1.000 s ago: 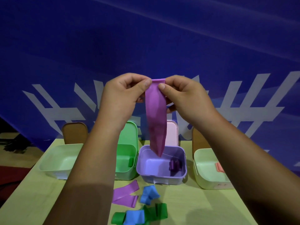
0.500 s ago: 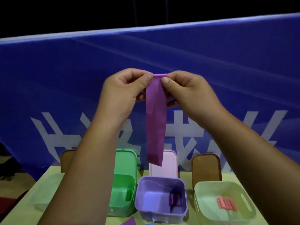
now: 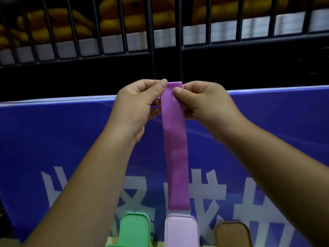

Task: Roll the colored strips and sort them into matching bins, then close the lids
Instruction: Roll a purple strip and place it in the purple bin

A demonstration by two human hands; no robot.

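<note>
Left hand (image 3: 137,104) and right hand (image 3: 204,102): fingers (image 3: 161,85) pinch the top end of the purple strip (image 3: 175,148). The strip hangs straight, held in the air, with its lower end in line with the pink lid (image 3: 181,230).

Since 0.5 s ago the grasp is unchanged and the view has tilted upward. Only the pink lid, green lid (image 3: 134,229) and brown lid (image 3: 232,234) remain at the bottom edge. A black railing (image 3: 106,41) now shows above the blue banner (image 3: 53,139).
</note>
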